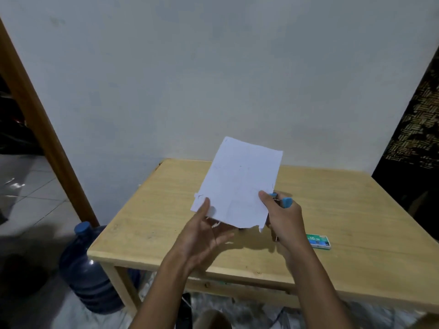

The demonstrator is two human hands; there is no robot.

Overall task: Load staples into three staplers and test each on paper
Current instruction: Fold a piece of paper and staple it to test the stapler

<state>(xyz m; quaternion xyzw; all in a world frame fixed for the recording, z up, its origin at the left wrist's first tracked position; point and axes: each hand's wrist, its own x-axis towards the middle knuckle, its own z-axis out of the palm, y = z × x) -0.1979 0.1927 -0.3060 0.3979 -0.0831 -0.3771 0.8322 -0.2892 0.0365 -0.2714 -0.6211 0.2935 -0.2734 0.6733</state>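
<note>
One paper point(237, 181) between left hand point(202, 233), right hand point(285, 224) | stapler point(287, 201) in right fingers point(294, 208)

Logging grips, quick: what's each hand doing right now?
Left hand: pinches the paper.
Right hand: grips the stapler, thumb on paper.

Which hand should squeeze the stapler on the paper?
Probably right. The right hand grips the blue stapler at the edge of the paper; the left hand only holds the paper's corner.
</note>
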